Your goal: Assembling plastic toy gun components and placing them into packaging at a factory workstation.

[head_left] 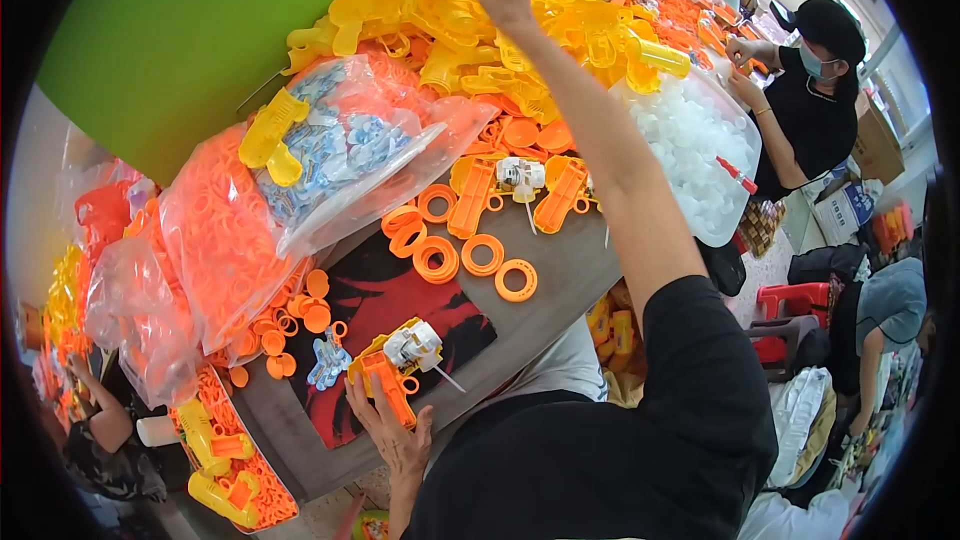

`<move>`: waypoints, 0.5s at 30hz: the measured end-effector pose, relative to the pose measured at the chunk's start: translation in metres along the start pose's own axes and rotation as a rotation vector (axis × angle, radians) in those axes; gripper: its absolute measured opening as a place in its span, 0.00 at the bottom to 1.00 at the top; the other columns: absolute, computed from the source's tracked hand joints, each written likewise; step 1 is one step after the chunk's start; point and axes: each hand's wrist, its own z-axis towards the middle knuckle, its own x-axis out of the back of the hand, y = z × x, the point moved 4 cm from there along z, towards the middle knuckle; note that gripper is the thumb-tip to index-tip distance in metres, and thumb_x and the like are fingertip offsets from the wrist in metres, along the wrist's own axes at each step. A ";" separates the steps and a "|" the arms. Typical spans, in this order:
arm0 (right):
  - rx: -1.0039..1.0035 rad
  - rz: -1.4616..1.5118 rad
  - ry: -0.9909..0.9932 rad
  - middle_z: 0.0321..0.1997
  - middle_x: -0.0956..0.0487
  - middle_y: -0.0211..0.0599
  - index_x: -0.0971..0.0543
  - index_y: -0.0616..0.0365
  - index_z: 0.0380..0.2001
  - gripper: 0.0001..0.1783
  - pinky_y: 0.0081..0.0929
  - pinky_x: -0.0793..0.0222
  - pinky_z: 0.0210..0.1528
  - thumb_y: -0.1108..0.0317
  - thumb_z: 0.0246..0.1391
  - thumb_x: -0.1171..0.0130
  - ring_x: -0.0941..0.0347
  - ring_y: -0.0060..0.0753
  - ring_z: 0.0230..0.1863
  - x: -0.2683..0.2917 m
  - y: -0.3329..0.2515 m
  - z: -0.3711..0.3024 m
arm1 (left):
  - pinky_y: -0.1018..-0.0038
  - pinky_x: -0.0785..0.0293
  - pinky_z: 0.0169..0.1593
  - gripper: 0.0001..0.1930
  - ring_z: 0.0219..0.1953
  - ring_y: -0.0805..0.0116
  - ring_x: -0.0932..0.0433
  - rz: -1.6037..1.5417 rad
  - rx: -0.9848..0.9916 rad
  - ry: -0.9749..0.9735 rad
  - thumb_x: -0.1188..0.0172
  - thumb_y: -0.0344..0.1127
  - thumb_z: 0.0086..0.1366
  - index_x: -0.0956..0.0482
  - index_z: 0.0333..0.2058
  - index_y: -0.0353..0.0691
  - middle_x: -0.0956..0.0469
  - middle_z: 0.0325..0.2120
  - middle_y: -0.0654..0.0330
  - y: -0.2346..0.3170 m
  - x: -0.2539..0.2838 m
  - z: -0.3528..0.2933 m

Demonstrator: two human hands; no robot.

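My left hand (395, 435) lies with its fingers stretched out at the near edge of a toy gun half-shell (385, 370), yellow and orange with a white mechanism (414, 344) and a thin rod. The fingertips touch its orange part. Beside it on the dark red-and-black mat (350, 305) is a small bundle of light blue parts (328, 358). My right arm stretches far across the table, and my right hand (505, 2), fingers apart, is at the top of a heap of yellow toy gun shells (430, 15); the fingertips are against the shells.
Orange rings (483, 254) and more partly filled shells (475, 198) lie beyond the mat. Plastic bags of orange parts (225, 230) and blue parts (335, 130) stand left. A tub of white pieces (690, 140) is right. A masked person (815, 90) works at the far right.
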 end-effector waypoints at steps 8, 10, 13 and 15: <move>-0.444 -0.897 -0.530 0.42 0.18 0.35 0.20 0.52 0.39 0.17 0.41 0.26 0.43 0.55 0.48 0.41 0.20 0.40 0.45 0.110 0.081 0.016 | 0.42 0.52 0.69 0.46 0.70 0.34 0.53 0.045 0.043 -0.011 0.41 0.63 0.62 0.46 0.70 0.39 0.50 0.68 0.41 -0.003 0.004 -0.001; -0.440 -0.804 -0.508 0.42 0.18 0.36 0.19 0.52 0.40 0.16 0.42 0.26 0.44 0.57 0.50 0.41 0.20 0.41 0.47 0.128 0.094 0.026 | 0.43 0.52 0.69 0.46 0.71 0.34 0.54 0.032 0.033 -0.005 0.41 0.62 0.62 0.46 0.70 0.39 0.51 0.69 0.41 -0.003 0.003 0.001; -0.185 -0.674 -0.356 0.44 0.18 0.36 0.19 0.50 0.40 0.13 0.42 0.26 0.46 0.58 0.54 0.40 0.21 0.42 0.48 0.151 0.085 0.035 | 0.43 0.52 0.69 0.47 0.71 0.33 0.54 0.047 0.002 0.006 0.41 0.62 0.62 0.46 0.70 0.39 0.51 0.69 0.41 -0.001 0.003 0.007; 0.067 -0.628 -0.213 0.46 0.17 0.35 0.19 0.49 0.40 0.12 0.39 0.26 0.48 0.57 0.56 0.39 0.22 0.42 0.48 0.166 0.071 0.040 | 0.43 0.54 0.70 0.47 0.71 0.35 0.54 0.062 0.003 0.017 0.42 0.63 0.63 0.47 0.70 0.39 0.51 0.69 0.41 -0.003 0.002 0.006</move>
